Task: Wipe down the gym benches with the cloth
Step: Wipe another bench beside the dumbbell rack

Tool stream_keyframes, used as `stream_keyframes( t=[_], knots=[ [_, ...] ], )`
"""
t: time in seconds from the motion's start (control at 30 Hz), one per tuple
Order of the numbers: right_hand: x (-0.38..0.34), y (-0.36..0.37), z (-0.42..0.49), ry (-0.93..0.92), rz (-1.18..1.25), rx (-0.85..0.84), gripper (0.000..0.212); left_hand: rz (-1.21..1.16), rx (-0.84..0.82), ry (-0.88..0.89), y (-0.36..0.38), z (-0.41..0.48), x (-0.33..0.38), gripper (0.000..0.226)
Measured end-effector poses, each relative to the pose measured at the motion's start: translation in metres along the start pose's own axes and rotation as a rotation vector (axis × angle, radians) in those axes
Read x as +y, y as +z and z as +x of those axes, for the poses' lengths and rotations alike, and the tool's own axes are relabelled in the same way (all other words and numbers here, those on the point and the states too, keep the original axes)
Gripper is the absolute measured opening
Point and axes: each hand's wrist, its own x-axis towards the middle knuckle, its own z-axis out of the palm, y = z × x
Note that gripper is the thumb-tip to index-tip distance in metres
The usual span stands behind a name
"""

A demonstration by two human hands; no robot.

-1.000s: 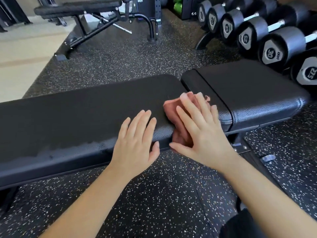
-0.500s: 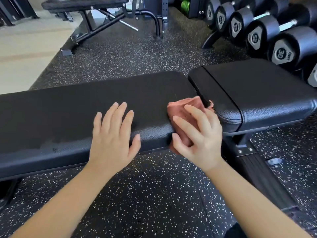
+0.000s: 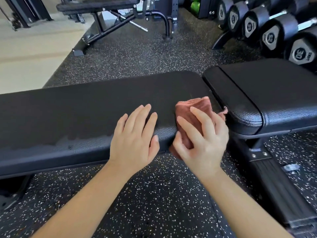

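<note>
A long black bench pad (image 3: 77,109) runs across the view, with a shorter seat pad (image 3: 274,93) to its right. A reddish-brown cloth (image 3: 197,105) lies at the long pad's right end and drapes over its near edge, beside the gap between the pads. My right hand (image 3: 204,140) holds the cloth, fingers bent over the top and thumb pressing it against the pad's front side. My left hand (image 3: 135,140) rests flat on the long pad just left of the cloth, fingers straight. A pale streak (image 3: 68,143) shows along the pad's near edge.
A rack of black dumbbells (image 3: 274,31) stands at the back right, close behind the seat pad. A second bench (image 3: 96,6) stands at the back on the speckled rubber floor (image 3: 145,203). The bench's steel frame (image 3: 274,186) runs toward me at the right.
My right hand has drawn the cloth from the pad's top toward the near edge, and its fingers have bent round it. My left hand shifted a little left along the pad.
</note>
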Motion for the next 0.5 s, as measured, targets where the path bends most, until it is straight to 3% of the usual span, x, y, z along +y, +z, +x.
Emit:
stream_keyframes(
  t=[0.2,0.5],
  knots=[
    [0.031,-0.015,0.009,-0.173,0.031,-0.139,0.022,0.001,-0.004,-0.041,-0.005,-0.008,-0.008,0.051],
    [-0.004,0.000,-0.005,0.015,-0.074,0.039,0.020,0.062,0.120,0.018,0.000,-0.038,-0.034,0.046]
  ],
)
